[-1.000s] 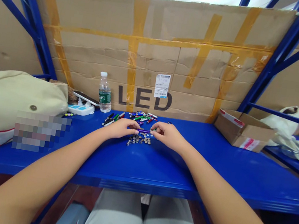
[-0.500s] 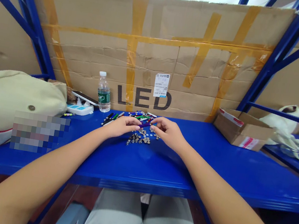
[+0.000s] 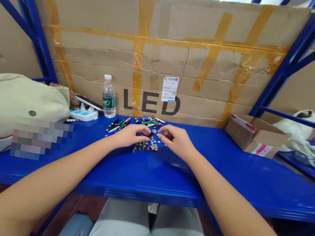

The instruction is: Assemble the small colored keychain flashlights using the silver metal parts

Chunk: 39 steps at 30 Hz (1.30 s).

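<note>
My left hand (image 3: pixel 130 134) is closed around a small purple tube (image 3: pixel 150 135), whose end shows at the fingertips. My right hand (image 3: pixel 175 139) is pinched just to its right, fingertips nearly touching the tube's end; what it pinches is too small to make out. Both hands hover over a pile of small silver button cells (image 3: pixel 147 145) on the blue shelf (image 3: pixel 149 169). Behind them lies a heap of coloured pen-like tubes (image 3: pixel 144 121).
A water bottle (image 3: pixel 109 97), a power strip (image 3: pixel 84 114) with a phone (image 3: pixel 89 102) above it, and a beige bag (image 3: pixel 10 113) are on the left. An open cardboard box (image 3: pixel 254 136) stands right. An "LED" cardboard sheet (image 3: pixel 161 58) backs the shelf.
The purple tube lay level between both hands; now it is tipped up in my left hand and my right hand has come off it and pinches beside its end.
</note>
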Available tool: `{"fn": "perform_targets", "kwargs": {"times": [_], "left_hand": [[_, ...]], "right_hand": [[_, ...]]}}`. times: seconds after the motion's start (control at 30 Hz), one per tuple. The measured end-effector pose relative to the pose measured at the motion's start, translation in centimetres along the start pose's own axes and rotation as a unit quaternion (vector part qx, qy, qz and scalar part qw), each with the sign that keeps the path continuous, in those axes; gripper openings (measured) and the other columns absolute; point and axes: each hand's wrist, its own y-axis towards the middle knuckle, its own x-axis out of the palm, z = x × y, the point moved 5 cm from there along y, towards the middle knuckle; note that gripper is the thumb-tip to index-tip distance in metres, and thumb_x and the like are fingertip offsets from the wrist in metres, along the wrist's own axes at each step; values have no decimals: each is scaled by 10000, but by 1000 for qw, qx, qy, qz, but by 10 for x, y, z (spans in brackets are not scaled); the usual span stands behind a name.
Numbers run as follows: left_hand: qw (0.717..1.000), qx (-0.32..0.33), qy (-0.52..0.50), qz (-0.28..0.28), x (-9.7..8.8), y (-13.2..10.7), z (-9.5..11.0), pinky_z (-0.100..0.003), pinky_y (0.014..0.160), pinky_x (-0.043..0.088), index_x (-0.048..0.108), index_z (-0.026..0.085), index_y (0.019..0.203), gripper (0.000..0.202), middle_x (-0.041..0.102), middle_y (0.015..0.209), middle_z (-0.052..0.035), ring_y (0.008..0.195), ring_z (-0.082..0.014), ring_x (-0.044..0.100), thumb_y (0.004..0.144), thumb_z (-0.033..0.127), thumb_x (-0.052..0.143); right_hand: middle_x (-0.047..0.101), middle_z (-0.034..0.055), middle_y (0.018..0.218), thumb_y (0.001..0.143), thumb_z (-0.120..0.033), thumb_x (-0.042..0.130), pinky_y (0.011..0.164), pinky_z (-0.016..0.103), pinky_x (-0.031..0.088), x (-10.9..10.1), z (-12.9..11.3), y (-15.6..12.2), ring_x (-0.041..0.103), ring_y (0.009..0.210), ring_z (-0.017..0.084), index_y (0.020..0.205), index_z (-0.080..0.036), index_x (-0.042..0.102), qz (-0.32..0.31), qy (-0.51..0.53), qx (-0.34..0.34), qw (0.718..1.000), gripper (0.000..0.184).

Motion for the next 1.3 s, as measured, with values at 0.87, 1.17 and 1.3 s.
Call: {"fn": "perform_targets", "kwargs": {"times": [0.87,1.17,1.3], "left_hand": [[992,-11,126,26,-7,-1,-7,-293,801,467,586,184,823,136,667,876,-7,845,-166,614,783,315,589],[989,36,143,9,-2,-1,-4,-282,754,467,587,188,849,156,659,841,9,785,-158,604,790,332,590],[990,48,135,-17,4,-1,-1,-271,755,463,588,197,867,135,670,861,14,806,-156,613,795,310,576]], "right_hand": [[650,23,746,766,-246,604,570,216,352,32,19,-7,541,633,122,887,-171,678,-226,-77,85,967,160],[593,-9,634,788,-274,596,550,213,366,10,11,2,511,573,102,802,-172,652,6,9,25,1000,117],[606,3,663,793,-266,613,572,225,390,1,-5,2,524,601,109,766,-177,650,79,19,-60,995,100]]}}
